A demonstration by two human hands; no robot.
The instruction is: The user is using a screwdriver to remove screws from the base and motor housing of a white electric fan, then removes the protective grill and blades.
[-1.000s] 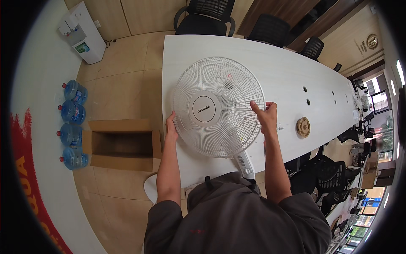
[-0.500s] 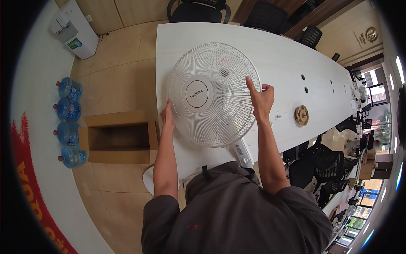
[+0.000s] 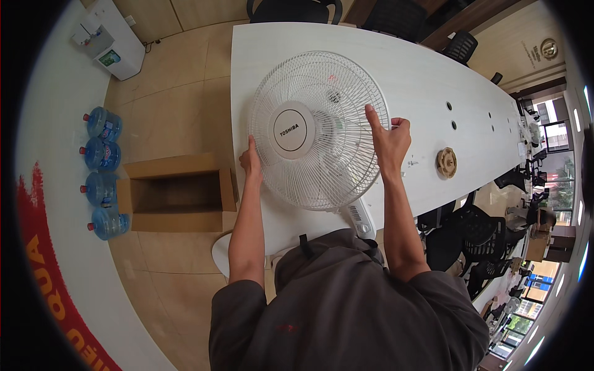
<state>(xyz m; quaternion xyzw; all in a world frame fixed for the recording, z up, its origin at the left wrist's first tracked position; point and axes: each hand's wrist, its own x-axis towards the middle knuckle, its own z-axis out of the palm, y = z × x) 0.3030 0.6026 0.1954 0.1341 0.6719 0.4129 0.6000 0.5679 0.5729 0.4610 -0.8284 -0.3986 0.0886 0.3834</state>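
A white electric fan [image 3: 293, 131] stands at the near end of the white table [image 3: 427, 74], its round wire grille facing up toward me. My left hand [image 3: 250, 162] grips the grille's left rim, thumb pointing upward along the edge. On the opposite side, my right hand [image 3: 391, 143] has its thumb over the front wires and its other fingers curled behind the rim. Below the grille, close to my body, the fan's white control panel [image 3: 360, 219] with buttons shows. The grille hides most of the stand.
An open cardboard box [image 3: 179, 162] sits on the floor left of the table. Several blue water bottles [image 3: 102, 154] line the wall by a water dispenser [image 3: 117, 52]. A round tan object [image 3: 447, 163] and small hardware pieces [image 3: 413, 163] lie on the table. Black chairs [image 3: 473, 238] stand around.
The whole view has shifted slightly, so table, box and fan all sit a little higher in the picture. Both hands keep their hold on the grille.
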